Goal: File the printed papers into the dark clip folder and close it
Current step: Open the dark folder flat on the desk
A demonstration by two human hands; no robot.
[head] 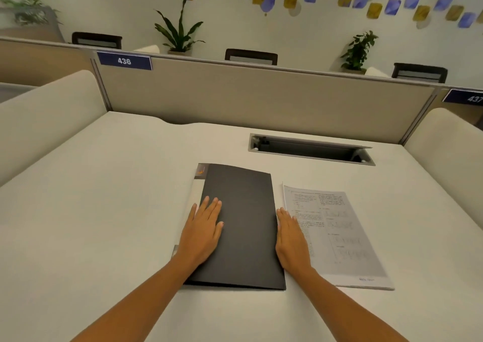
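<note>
A dark clip folder [243, 216] lies closed and flat on the desk, straight ahead of me. A pale sheet or cover [196, 184] sticks out from under its left edge. My left hand [202, 230] rests flat on the folder's left part, fingers together and holding nothing. My right hand [291, 237] lies at the folder's right edge, fingers straight, touching the edge. A stack of printed papers [342, 237] lies on the desk just right of the folder, partly under my right hand.
The pale desk [104, 211] has an open cable tray slot [311, 149] behind the folder. A beige partition [261, 98] closes the back, with curved side panels left and right. Plants and chair backs stand beyond it.
</note>
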